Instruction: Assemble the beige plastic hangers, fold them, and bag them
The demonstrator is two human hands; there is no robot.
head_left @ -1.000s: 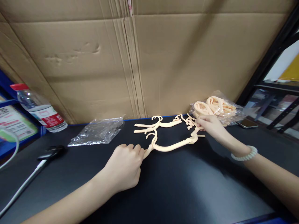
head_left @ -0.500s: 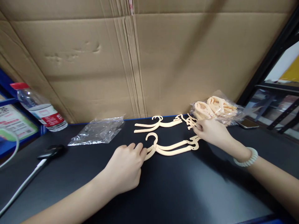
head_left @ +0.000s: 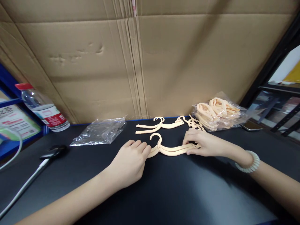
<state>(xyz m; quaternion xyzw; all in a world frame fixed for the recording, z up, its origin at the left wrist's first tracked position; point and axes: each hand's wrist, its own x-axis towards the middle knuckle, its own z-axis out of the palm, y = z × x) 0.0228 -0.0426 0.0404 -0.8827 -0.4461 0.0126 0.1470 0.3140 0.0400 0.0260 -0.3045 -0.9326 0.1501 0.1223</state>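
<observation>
Hands (head_left: 131,161) (head_left: 201,144) pinch opposite ends of stacked cream hangers (head_left: 172,150).

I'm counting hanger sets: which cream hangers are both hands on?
The front stack, nearest the camera: left hand grips one end, right hand the other. The stack behind lies untouched.

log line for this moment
left hand: grip on left end of stacked cream plastic hangers | right hand: grip on right end | resting on black table
</observation>
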